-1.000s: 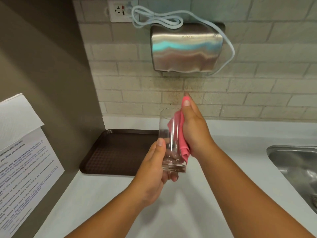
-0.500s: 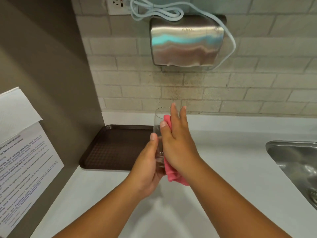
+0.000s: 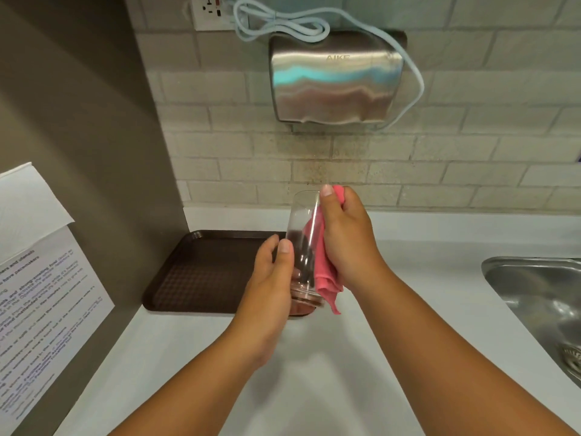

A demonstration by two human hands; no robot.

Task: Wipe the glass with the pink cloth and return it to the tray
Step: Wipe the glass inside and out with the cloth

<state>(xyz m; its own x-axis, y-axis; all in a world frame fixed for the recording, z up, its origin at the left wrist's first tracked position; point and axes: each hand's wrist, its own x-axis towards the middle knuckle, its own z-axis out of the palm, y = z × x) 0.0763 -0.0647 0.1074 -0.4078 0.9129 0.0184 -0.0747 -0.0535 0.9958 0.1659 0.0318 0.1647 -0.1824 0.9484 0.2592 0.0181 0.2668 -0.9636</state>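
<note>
Now, glass (image 3: 303, 247) in left grip (image 3: 270, 278), cloth (image 3: 323, 278) alongside

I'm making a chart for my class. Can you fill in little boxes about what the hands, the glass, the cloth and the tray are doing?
left hand: grips the lower part of the glass
right hand: presses the pink cloth on the glass
glass: clear, held above the counter, tilted a little
pink cloth: against the glass's right side
tray: brown, on the white counter, behind the hands
</note>
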